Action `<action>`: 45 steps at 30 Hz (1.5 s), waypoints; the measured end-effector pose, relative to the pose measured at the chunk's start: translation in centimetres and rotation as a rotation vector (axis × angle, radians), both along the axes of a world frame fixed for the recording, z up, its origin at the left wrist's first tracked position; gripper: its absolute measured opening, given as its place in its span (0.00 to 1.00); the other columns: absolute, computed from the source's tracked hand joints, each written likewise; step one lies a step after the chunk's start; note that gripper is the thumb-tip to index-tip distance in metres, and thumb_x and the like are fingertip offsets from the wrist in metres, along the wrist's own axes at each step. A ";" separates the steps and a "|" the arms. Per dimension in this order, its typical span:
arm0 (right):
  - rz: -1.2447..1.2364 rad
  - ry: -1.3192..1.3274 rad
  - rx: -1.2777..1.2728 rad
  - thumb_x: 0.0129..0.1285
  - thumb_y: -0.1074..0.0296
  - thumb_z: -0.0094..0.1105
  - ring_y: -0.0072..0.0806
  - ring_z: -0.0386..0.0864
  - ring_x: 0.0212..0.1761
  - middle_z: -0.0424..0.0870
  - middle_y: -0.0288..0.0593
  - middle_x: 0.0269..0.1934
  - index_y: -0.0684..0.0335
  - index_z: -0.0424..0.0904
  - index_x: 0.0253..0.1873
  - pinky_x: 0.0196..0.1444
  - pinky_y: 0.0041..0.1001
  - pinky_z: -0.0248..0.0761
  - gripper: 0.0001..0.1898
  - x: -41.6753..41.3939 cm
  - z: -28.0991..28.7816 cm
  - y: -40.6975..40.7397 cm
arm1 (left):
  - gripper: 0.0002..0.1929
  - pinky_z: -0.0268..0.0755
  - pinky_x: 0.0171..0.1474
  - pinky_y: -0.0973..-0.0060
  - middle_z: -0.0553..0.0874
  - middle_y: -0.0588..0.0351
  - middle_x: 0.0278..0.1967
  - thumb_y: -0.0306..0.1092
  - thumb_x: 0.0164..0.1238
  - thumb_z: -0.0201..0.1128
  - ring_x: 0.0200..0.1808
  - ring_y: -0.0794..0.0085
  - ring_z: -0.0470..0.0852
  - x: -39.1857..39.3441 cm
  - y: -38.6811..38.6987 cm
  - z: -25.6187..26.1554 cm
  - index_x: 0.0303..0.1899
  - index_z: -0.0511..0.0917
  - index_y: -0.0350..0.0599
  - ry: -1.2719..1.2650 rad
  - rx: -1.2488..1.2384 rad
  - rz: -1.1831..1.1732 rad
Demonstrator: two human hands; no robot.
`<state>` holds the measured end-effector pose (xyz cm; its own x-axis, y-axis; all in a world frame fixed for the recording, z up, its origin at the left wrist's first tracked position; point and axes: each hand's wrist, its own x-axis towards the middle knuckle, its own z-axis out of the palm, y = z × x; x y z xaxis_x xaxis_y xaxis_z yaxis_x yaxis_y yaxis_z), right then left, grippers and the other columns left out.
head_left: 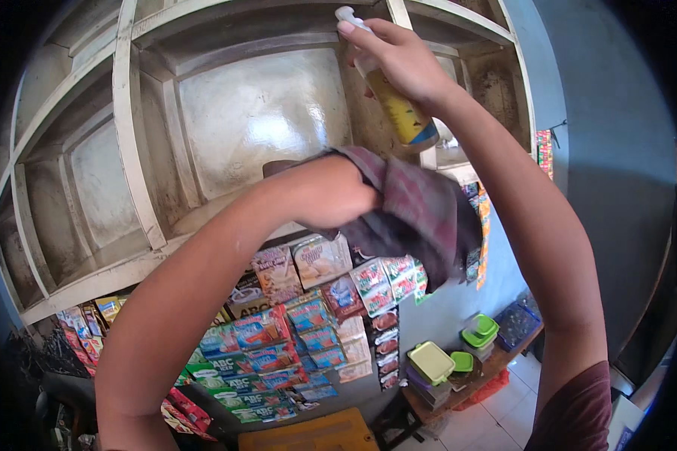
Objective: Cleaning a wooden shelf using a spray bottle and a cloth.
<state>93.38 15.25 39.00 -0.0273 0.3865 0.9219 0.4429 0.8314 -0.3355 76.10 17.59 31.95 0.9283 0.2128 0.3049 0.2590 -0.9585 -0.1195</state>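
My right hand (409, 65), raised at the upper right, is closed around a spray bottle (400, 113) of yellow liquid with a white nozzle and a label. Lower down, my left hand (344, 194) holds a dark purple-grey cloth (423, 208) that hangs in folds below the bottle; its fingers are hidden by the cloth. Both hands are in front of a grimy, white-painted wall shelf (130, 113) with several compartments. Light shines off the back panel (265, 113) of the large middle compartment.
Strings of drink sachets (259, 344) hang beneath the shelf. At the lower right, a wooden bench (457, 394) carries lidded plastic containers (431, 362) and a blue tray (516, 324). A yellow-orange surface (310, 431) is at the bottom, and a blue wall (598, 113) stands on the right.
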 end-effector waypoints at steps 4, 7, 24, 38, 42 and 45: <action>-0.107 -0.032 0.003 0.67 0.38 0.60 0.25 0.82 0.36 0.83 0.42 0.37 0.65 0.79 0.55 0.38 0.27 0.78 0.31 2.6 -1.3 -0.8 | 0.15 0.73 0.59 0.62 0.85 0.39 0.49 0.31 0.64 0.54 0.54 0.51 0.83 -0.7 0.2 -2.2 0.47 0.82 0.35 0.169 0.356 0.068; -0.106 -0.036 0.010 0.66 0.37 0.61 0.25 0.81 0.37 0.84 0.42 0.36 0.67 0.82 0.53 0.43 0.26 0.74 0.31 3.3 -2.0 -1.9 | 0.19 0.66 0.67 0.61 0.80 0.39 0.59 0.32 0.69 0.52 0.62 0.48 0.77 -2.8 -1.4 -1.4 0.58 0.77 0.37 0.213 0.382 0.298; 0.320 -0.032 -0.238 0.71 0.42 0.58 0.25 0.78 0.23 0.80 0.42 0.28 0.65 0.77 0.55 0.27 0.24 0.73 0.27 2.3 -3.2 -0.7 | 0.43 0.52 0.77 0.63 0.71 0.44 0.70 0.61 0.62 0.67 0.73 0.53 0.66 -10.6 -4.1 -2.3 0.72 0.66 0.43 -0.284 1.075 0.650; 0.634 -0.109 -0.186 0.73 0.40 0.53 0.25 0.78 0.21 0.81 0.43 0.32 0.63 0.75 0.65 0.24 0.25 0.74 0.31 -4.6 0.8 6.6 | 0.35 0.67 0.65 0.59 0.83 0.43 0.54 0.62 0.56 0.69 0.58 0.51 0.78 -12.9 -2.5 0.0 0.56 0.81 0.42 -0.134 0.589 0.658; 0.642 -0.147 -0.190 0.74 0.39 0.50 0.23 0.78 0.22 0.80 0.40 0.33 0.60 0.75 0.65 0.26 0.23 0.74 0.30 -8.0 2.4 8.5 | 0.26 0.71 0.60 0.61 0.84 0.46 0.46 0.51 0.47 0.69 0.52 0.54 0.80 -14.4 -2.3 3.4 0.45 0.82 0.43 0.486 1.037 0.978; 0.702 -0.192 -0.156 0.72 0.37 0.51 0.24 0.78 0.23 0.80 0.40 0.35 0.61 0.76 0.60 0.26 0.26 0.76 0.30 -11.3 4.5 9.7 | 0.20 0.74 0.57 0.61 0.86 0.48 0.42 0.45 0.43 0.68 0.51 0.55 0.82 -15.0 -2.4 6.9 0.41 0.85 0.48 0.494 1.099 1.187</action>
<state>82.03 24.98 43.47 -0.4709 0.3448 0.8120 -0.1122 0.8895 -0.4429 61.11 15.20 38.84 0.4681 0.7126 0.5225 0.4595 0.3087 -0.8328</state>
